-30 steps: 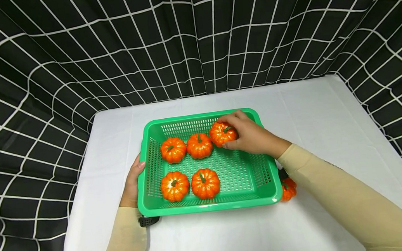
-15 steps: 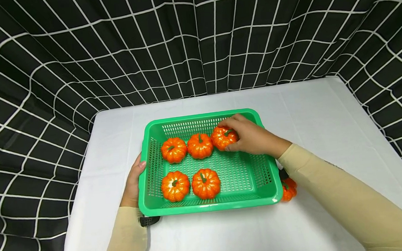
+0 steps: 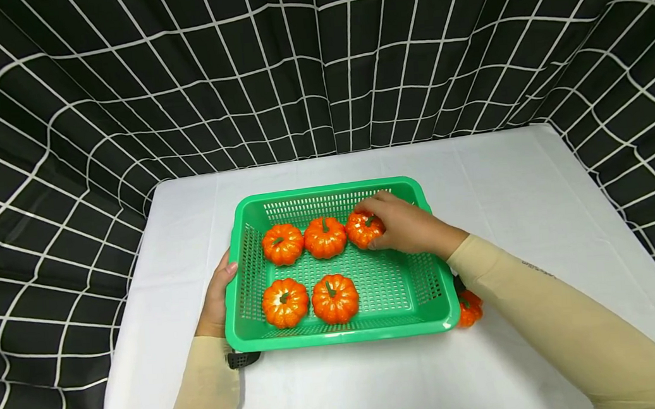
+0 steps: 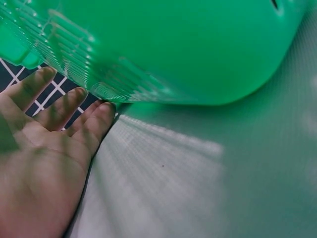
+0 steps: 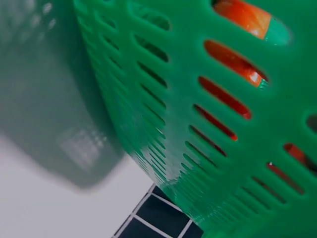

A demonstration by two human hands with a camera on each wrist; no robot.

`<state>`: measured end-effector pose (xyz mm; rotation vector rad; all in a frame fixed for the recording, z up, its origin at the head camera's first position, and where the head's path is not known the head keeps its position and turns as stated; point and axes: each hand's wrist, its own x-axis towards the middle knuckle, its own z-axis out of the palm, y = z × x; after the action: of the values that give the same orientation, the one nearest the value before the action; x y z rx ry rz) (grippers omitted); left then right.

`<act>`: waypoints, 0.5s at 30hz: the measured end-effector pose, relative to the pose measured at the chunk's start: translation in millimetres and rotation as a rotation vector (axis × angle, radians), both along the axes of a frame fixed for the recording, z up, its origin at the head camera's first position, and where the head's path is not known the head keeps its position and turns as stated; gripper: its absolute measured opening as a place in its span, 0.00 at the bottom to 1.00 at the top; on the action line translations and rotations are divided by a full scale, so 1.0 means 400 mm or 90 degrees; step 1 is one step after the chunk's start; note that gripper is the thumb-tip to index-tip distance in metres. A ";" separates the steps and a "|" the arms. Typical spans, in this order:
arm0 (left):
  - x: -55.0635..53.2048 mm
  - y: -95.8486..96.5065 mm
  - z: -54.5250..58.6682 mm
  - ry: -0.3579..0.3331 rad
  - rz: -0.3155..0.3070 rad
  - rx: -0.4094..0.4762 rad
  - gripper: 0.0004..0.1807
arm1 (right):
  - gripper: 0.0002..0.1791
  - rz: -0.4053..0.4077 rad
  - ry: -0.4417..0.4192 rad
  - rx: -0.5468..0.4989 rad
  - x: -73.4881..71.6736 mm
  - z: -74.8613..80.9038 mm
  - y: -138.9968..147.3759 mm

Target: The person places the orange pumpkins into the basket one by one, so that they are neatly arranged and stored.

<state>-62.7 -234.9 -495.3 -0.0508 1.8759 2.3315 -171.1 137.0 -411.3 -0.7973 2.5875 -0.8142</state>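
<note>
A green plastic basket with slotted walls stands on the white table, holding several small orange pumpkins. My right hand reaches over its right wall. Thumb and fingers there grip a glossy pumpkin with a green stem, in the back row. To its left are a second pumpkin and a third pumpkin. Two more, a pumpkin and a pumpkin, sit in front. My left hand rests against the left wall; in the left wrist view its extended fingers touch the basket's side.
Outside the basket's right wall lies another orange pumpkin, partly hidden by basket and sleeve. The white tablecloth extends around the basket. A black curtain with white grid lines hangs behind and at both sides.
The pumpkin in my right hand has moved down and slightly nearer to me in the back right of the basket. The left hand and the other pumpkins keep their places.
</note>
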 end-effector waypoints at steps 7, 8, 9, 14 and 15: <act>0.002 -0.001 -0.001 0.000 -0.003 -0.003 0.40 | 0.36 0.003 0.010 0.028 0.005 -0.003 -0.009; 0.002 -0.001 -0.001 0.001 -0.004 -0.004 0.40 | 0.36 0.004 0.012 0.032 0.005 -0.004 -0.009; 0.002 -0.002 -0.002 0.002 -0.004 -0.002 0.40 | 0.36 0.006 0.014 0.035 0.006 -0.005 -0.010; 0.002 -0.002 -0.002 0.007 0.000 -0.012 0.41 | 0.37 0.013 0.020 0.038 0.005 -0.007 -0.008; 0.001 -0.002 -0.002 0.007 0.001 -0.014 0.41 | 0.37 0.014 0.019 0.037 0.005 -0.007 -0.008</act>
<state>-62.2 -235.6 -496.2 -0.0424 1.9070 2.3171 -169.0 134.0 -414.1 -0.8258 2.6114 -0.7227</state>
